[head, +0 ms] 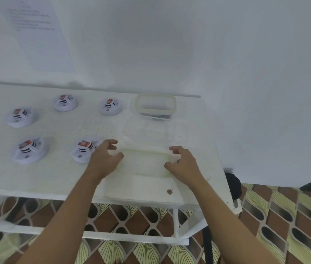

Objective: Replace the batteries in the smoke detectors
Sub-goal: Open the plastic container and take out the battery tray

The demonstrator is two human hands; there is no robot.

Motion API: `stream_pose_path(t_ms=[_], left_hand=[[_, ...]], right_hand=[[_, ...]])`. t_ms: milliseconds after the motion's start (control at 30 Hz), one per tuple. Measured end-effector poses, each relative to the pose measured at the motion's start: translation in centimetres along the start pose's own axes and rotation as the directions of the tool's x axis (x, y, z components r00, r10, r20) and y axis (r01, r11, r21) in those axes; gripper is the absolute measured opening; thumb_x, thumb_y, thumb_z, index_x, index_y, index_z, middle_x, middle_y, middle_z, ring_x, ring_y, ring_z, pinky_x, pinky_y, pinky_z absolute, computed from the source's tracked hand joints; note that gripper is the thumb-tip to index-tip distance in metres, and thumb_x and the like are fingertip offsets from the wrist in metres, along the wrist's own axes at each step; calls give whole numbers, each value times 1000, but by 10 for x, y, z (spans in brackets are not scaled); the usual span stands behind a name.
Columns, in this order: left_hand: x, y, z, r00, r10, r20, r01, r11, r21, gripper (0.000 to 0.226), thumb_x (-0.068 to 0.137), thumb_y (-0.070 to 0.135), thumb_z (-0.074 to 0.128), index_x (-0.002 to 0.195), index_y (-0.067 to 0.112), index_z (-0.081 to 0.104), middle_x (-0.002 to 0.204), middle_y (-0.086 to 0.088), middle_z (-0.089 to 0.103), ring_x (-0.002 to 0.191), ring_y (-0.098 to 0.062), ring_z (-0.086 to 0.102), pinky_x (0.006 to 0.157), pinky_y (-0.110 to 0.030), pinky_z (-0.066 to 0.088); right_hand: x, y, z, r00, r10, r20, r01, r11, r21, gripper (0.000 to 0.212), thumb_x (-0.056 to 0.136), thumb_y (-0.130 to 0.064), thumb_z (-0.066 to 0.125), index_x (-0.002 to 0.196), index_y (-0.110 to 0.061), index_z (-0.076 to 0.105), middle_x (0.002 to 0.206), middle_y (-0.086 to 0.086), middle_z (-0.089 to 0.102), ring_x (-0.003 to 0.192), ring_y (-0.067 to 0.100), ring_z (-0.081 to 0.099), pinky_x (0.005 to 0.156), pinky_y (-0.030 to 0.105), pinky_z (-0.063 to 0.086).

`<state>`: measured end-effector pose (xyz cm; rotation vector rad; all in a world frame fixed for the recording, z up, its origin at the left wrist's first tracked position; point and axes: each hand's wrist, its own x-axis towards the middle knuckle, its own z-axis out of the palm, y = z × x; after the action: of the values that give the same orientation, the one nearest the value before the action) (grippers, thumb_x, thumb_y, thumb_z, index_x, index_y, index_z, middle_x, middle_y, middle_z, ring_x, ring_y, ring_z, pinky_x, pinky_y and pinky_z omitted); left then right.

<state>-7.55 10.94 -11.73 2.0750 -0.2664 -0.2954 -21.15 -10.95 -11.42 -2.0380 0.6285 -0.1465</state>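
Five white round smoke detectors lie on the white table [55, 180], each with a red-labelled battery showing on top: three in a far row [20, 117] [65, 102] [110, 106] and two nearer [30, 150] [83, 150]. A clear plastic container [144, 162] with a pale green rim sits at the front right. My left hand [104, 159] is at its left side and my right hand [182, 163] at its right side. Both hands have loosely curled fingers, with the thumbs at the rim. No firm grip shows.
A second clear container [155, 106] with a pale rim and something dark inside stands at the back right, against the white wall. A printed sheet [34, 31] hangs on the wall at left. The table's right edge is close to my right hand. Patterned floor lies below.
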Motion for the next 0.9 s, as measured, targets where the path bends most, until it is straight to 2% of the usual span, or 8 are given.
stream_pose_path(t_ms=[100, 167, 367, 500, 633, 733, 833, 900], left_hand=[[2, -3, 1, 991, 113, 70, -128, 951, 280, 31, 86, 15, 66, 116, 18, 64, 103, 5, 64, 82, -15, 61, 71, -23, 46], [4, -3, 3, 986, 147, 76, -164, 922, 350, 26, 85, 13, 65, 111, 14, 69, 97, 3, 67, 84, -15, 62, 76, -23, 44], [4, -2, 10, 977, 199, 73, -211, 895, 393, 23, 89, 13, 62, 110, 11, 70, 93, 0, 65, 79, -12, 59, 65, -7, 35], [3, 0, 15, 979, 199, 37, -197, 893, 405, 22, 89, 12, 63, 110, 11, 70, 97, -1, 60, 78, -14, 56, 69, -17, 37], [-3, 10, 24, 967, 227, -117, -170, 915, 366, 19, 86, 13, 67, 105, 15, 71, 107, -4, 56, 85, -16, 55, 80, -23, 38], [-8, 27, 30, 931, 295, -216, -219, 923, 316, 15, 86, 12, 67, 99, 17, 71, 104, -3, 58, 77, -10, 53, 75, -18, 38], [-10, 51, 36, 907, 346, -241, -278, 920, 276, 13, 86, 13, 66, 97, 19, 72, 99, 2, 60, 74, -1, 53, 69, -4, 36], [-10, 68, 41, 898, 372, -235, -318, 918, 238, 13, 87, 13, 65, 95, 22, 72, 94, 8, 63, 75, -1, 56, 68, -1, 35]], right_hand=[[5, 1, -1, 998, 4, 65, 8, 985, -173, 62, 85, -17, 66, 145, -20, 47, 134, -2, 48, 116, 16, 51, 91, 22, 35], [6, 2, -1, 997, -5, 80, 21, 978, -209, 63, 86, -17, 64, 146, -18, 47, 134, 0, 50, 124, 18, 49, 93, 22, 33], [6, 4, 0, 997, -72, 39, 81, 918, -388, 54, 87, -26, 62, 140, -18, 53, 129, -1, 56, 118, 20, 54, 103, 36, 43], [8, 4, -4, 993, -74, 94, 102, 933, -344, 54, 89, -26, 62, 142, -15, 52, 129, 0, 52, 119, 20, 53, 101, 34, 44], [8, -2, -15, 982, -73, 173, 136, 911, -389, 52, 93, -31, 59, 141, -15, 50, 133, 2, 52, 123, 21, 50, 101, 33, 43], [5, -13, -29, 979, -102, 179, 171, 888, -428, 38, 93, -35, 59, 127, -18, 59, 126, -4, 56, 114, 16, 54, 93, 33, 46], [2, -26, -45, 977, -164, 137, 202, 915, -348, 16, 90, -34, 61, 102, -25, 64, 108, -14, 65, 93, 10, 60, 79, 29, 49], [5, -37, -54, 973, -206, 106, 228, 932, -280, 8, 87, -34, 62, 92, -28, 65, 97, -17, 67, 82, 7, 62, 77, 29, 52]])
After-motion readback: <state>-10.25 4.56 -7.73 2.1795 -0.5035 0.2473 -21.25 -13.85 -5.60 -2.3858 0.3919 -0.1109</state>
